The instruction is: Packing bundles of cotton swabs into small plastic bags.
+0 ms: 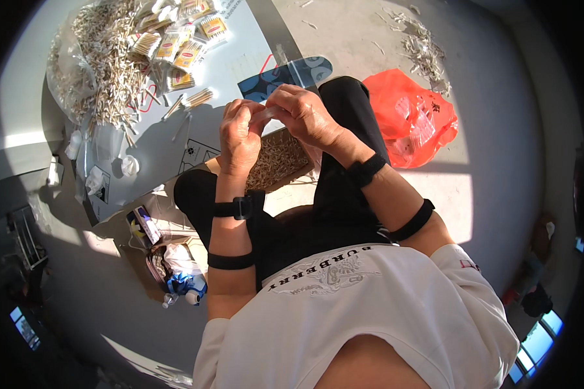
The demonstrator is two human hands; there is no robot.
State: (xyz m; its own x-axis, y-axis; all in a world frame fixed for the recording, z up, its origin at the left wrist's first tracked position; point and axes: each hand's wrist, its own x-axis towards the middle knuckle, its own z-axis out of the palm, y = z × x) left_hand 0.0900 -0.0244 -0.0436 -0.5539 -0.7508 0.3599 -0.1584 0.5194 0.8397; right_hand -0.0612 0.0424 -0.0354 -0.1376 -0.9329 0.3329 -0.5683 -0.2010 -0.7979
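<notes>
Left hand (pixel 241 135) and right hand (pixel 305 118) pinch a clear plastic wrapper (pixel 266 115) between closed fingertips, apparently to steady it above the cardboard box (pixel 293 179) of cotton swabs (pixel 276 159). The bench (pixel 159 154) bears filled swab packs (pixel 187 55) beside a loose swab heap (pixel 104 42). The red plastic bag (pixel 387 91) contains clear packaging (pixel 422 131).

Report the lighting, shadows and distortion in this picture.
Head view: sunlight brightens the red bag and nearby floor; head view: shadow darkens the grey table left of the left hand; head view: fisheye distortion bows the floor's right edge, and the picture's corners are black.
</notes>
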